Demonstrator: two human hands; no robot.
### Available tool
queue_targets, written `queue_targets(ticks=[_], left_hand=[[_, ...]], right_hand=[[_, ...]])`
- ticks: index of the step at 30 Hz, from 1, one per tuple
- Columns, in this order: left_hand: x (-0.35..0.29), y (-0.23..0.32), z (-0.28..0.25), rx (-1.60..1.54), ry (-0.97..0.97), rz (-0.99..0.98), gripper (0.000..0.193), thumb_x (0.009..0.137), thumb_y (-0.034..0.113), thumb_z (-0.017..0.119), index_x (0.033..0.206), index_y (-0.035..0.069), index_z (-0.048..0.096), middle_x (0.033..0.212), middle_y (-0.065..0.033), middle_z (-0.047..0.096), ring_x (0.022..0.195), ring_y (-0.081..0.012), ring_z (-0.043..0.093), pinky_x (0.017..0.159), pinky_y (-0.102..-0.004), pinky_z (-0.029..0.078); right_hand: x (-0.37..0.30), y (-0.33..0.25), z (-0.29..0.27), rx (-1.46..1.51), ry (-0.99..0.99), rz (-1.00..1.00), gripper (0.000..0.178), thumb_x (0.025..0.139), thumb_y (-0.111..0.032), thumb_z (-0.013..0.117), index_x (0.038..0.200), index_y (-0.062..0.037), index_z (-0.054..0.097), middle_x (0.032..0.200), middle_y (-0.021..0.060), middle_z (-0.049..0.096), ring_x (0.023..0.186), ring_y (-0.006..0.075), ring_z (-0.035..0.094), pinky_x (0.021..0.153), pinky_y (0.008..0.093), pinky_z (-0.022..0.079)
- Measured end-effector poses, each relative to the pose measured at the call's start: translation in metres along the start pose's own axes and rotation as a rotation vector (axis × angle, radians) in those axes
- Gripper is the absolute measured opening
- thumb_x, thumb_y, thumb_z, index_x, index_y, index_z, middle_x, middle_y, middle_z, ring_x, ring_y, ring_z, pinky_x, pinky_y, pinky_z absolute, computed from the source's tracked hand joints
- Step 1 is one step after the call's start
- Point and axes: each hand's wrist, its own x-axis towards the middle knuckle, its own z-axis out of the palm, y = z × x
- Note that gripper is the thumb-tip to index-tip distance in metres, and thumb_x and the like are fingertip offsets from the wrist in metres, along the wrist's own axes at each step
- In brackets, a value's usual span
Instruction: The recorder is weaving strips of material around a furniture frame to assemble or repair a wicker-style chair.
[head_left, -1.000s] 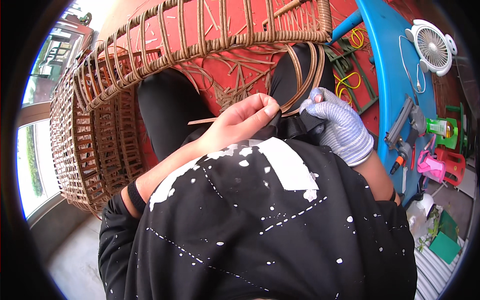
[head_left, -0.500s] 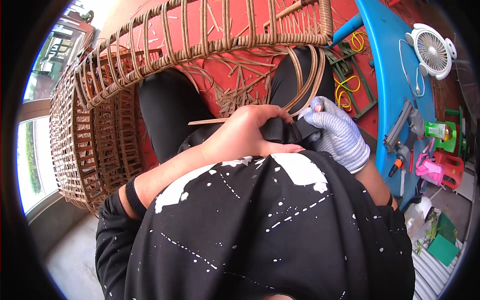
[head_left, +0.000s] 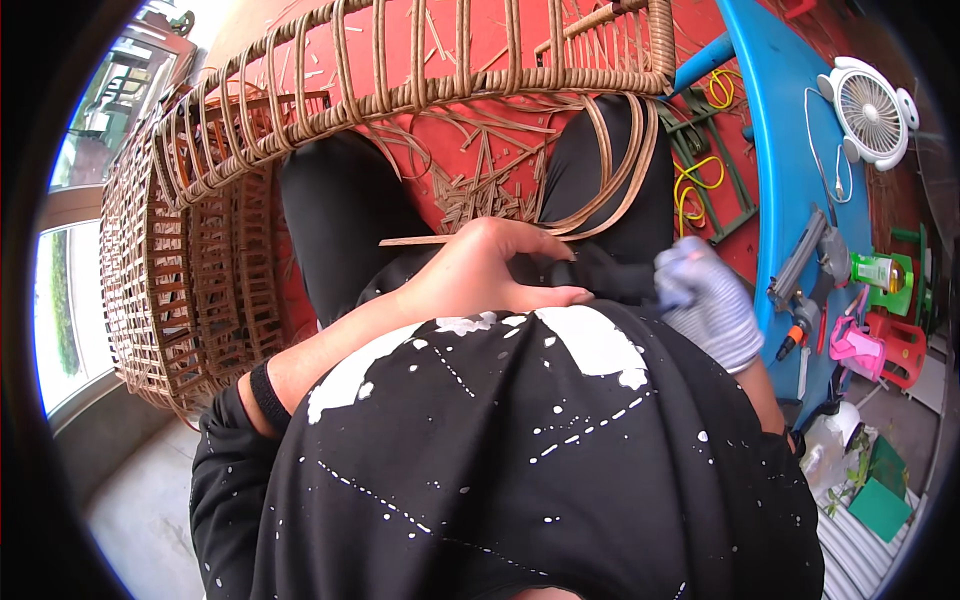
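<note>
Gloved right hand [head_left: 712, 305] has moved off toward 3 o'clock (blurred; I can't tell its grip), so the hands now stand apart. Bare left hand [head_left: 480, 262] curls about black strap [head_left: 615, 278] at lap centre, hold unclear; looped cane strips [head_left: 640, 175], 1 o'clock.

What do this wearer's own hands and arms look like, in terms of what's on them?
The left hand is ungloved, with a black band around its forearm just beyond the sleeve, which is black with white specks. The right hand wears a pale blue-and-white striped glove, blurred toward the fingers.
</note>
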Motion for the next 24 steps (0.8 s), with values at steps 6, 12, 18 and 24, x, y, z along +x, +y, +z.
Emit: queue_targets(ticks=[6,12,18,24], left_hand=[[0.001,0.000,0.001,0.076,-0.011,0.030,0.035,0.075,0.015,0.079,0.105,-0.001,0.066,0.099,-0.0101,0.069,0.098,-0.0158,0.063,0.090,-0.0289,0.047],[0.000,0.003,0.002,0.003,-0.017,0.004,0.037,0.075,0.013,0.079,0.105,-0.004,0.065,0.095,-0.0081,0.069,0.094,-0.0165,0.063,0.090,-0.0302,0.047],[-0.002,-0.003,-0.004,0.114,-0.018,0.123,0.036,0.074,0.015,0.080,0.104,0.001,0.067,0.102,-0.0045,0.060,0.099,-0.0154,0.056,0.090,-0.0306,0.044],[-0.002,0.009,-0.007,0.055,-0.071,-0.062,0.032,0.075,0.014,0.079,0.097,-0.002,0.063,0.106,-0.0054,0.057,0.098,-0.0145,0.053,0.085,-0.0290,0.044]], right_hand=[[-0.006,-0.017,0.022,-0.825,0.123,-0.420,0.019,0.088,-0.009,0.061,0.103,-0.0047,0.050,0.089,0.0037,0.058,0.074,0.0062,0.053,0.064,0.0228,0.046],[0.022,-0.001,0.039,-1.162,-0.229,-0.142,0.025,0.089,-0.024,0.064,0.081,-0.0003,0.063,0.068,0.0050,0.058,0.069,0.0080,0.055,0.064,0.0262,0.045],[0.018,-0.007,0.047,-0.878,-0.162,0.146,0.022,0.086,-0.018,0.067,0.070,-0.0051,0.059,0.060,-0.0053,0.050,0.058,0.0017,0.043,0.054,0.0229,0.038],[-0.002,-0.017,0.026,-0.634,0.070,0.174,0.015,0.085,-0.015,0.065,0.074,-0.0067,0.060,0.060,-0.0021,0.052,0.054,0.0045,0.047,0.050,0.0216,0.037]])
